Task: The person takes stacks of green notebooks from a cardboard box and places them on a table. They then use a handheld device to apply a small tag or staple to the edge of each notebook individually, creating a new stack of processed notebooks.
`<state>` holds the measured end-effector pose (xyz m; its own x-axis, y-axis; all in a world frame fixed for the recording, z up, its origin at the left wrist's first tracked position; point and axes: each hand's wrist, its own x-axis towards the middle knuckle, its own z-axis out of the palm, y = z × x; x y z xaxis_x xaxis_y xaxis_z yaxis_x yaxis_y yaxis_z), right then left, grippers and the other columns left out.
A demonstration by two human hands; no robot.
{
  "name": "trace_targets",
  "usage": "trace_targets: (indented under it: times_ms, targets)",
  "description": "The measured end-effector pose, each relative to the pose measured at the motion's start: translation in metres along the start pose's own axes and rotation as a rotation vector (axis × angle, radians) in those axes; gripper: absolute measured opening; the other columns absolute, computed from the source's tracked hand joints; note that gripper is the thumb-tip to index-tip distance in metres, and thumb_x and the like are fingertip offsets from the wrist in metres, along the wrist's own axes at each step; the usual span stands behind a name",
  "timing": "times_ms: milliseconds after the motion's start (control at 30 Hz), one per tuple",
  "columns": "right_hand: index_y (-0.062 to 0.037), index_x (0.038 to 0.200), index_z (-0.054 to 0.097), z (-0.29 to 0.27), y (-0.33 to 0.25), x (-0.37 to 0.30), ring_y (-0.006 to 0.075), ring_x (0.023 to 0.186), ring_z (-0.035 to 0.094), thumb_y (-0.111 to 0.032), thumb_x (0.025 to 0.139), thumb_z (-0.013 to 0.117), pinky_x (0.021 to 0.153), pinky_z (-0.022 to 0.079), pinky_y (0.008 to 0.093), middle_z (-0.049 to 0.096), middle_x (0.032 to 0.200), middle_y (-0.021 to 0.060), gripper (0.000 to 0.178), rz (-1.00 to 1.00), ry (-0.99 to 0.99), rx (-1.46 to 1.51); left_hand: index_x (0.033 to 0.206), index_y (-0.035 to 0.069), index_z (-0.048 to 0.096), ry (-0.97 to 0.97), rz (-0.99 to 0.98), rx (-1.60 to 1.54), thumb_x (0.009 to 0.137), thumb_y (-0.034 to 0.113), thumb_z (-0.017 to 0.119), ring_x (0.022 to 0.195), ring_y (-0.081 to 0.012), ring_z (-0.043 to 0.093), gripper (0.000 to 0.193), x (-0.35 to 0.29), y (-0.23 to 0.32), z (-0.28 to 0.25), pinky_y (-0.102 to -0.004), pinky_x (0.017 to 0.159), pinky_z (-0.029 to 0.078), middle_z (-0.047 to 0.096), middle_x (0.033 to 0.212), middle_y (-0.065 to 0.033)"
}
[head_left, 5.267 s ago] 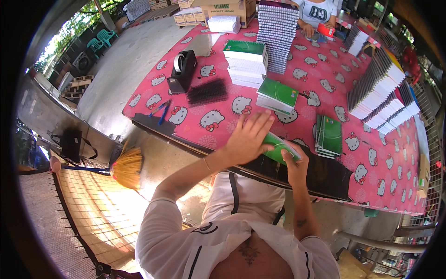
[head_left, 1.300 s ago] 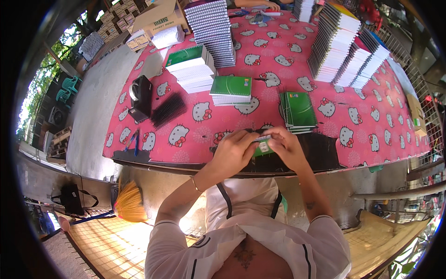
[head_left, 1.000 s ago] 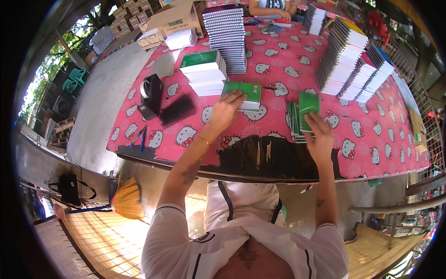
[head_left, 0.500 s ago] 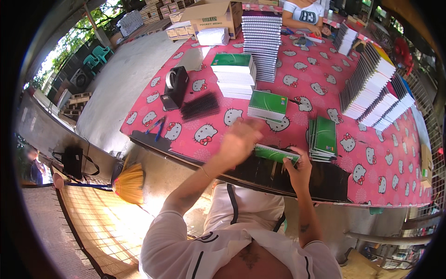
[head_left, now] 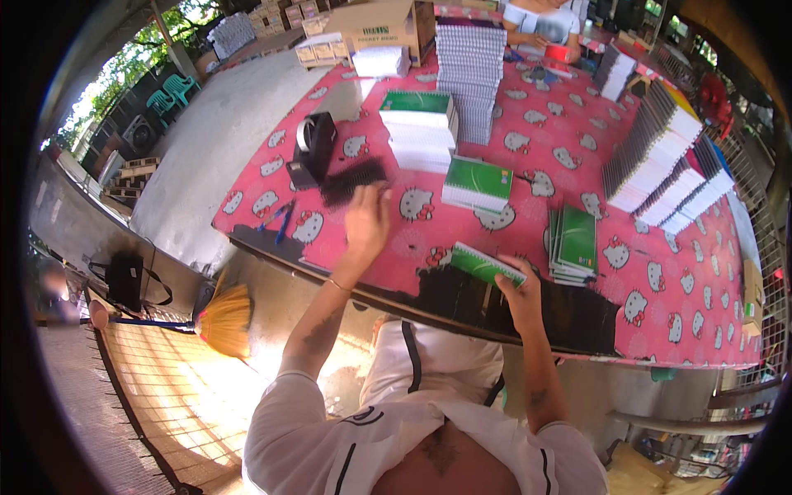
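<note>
My right hand (head_left: 520, 294) grips a small green-covered notepad (head_left: 483, 264) by its right end, above the dark bare patch at the table's near edge. At the near right corner of a pile of black spiral binding coils (head_left: 351, 183) is my left hand (head_left: 368, 223). Its fingers are drawn together at the coils, and whatever is between them is too small to make out. Beyond the notepad lies a short stack of green notepads (head_left: 478, 180). Several more green notepads (head_left: 575, 243) with black spirals lie overlapped to the right of my right hand.
A black tape dispenser (head_left: 312, 153) stands left of the coils, with blue-handled pliers (head_left: 284, 223) nearer me. Tall stacks of white pads (head_left: 469, 82) and spiral notebooks (head_left: 652, 157) rise farther back. Behind are a cardboard box (head_left: 384, 29) and another person (head_left: 540, 33) seated across the table.
My left hand has swung left and away from the notepad to the black coils. My right hand keeps its hold on the notepad, which is now tilted a little more.
</note>
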<state>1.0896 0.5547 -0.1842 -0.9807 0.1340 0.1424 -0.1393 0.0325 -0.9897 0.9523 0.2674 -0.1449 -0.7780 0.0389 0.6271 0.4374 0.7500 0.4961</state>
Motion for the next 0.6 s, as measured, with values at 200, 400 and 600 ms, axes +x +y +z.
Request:
trace_targets:
  times_ms: [200, 400, 600]
  targets:
    - [-0.0010, 0.118, 0.067, -0.001, 0.006, -0.003, 0.0041, 0.077, 0.054, -0.013, 0.093, 0.069, 0.065, 0.043, 0.0205, 0.066, 0.093, -0.0010, 0.028, -0.032, -0.020, -0.003, 0.116, 0.000, 0.049, -0.372, -0.332, -0.863, 0.108, 0.021, 0.046, 0.105, -0.0146, 0.050, 0.023, -0.087, 0.090, 0.024, -0.0294, 0.097, 0.042, 0.052, 0.109, -0.0060]
    - [0.0001, 0.116, 0.068, -0.004, 0.005, -0.009, 0.0033, 0.080, 0.055, -0.013, 0.094, 0.069, 0.067, 0.043, 0.0200, 0.068, 0.095, -0.0008, 0.026, -0.060, -0.024, -0.024, 0.122, -0.001, 0.060, -0.293, 0.079, -0.376, 0.104, 0.018, 0.052, 0.067, -0.0166, 0.063, 0.027, -0.053, 0.054, -0.004, -0.0315, 0.060, 0.049, 0.066, 0.084, -0.0115]
    - [0.0026, 0.115, 0.067, -0.005, 0.006, -0.008, 0.0077, 0.093, 0.059, -0.011, 0.093, 0.069, 0.083, 0.046, 0.0238, 0.069, 0.102, 0.0028, 0.026, -0.001, -0.008, -0.009, 0.109, 0.003, 0.071, -0.293, 0.076, -0.431, 0.090, 0.007, 0.070, 0.065, -0.0208, 0.063, 0.020, -0.066, 0.069, 0.001, -0.0311, 0.055, 0.048, 0.065, 0.084, -0.0115]
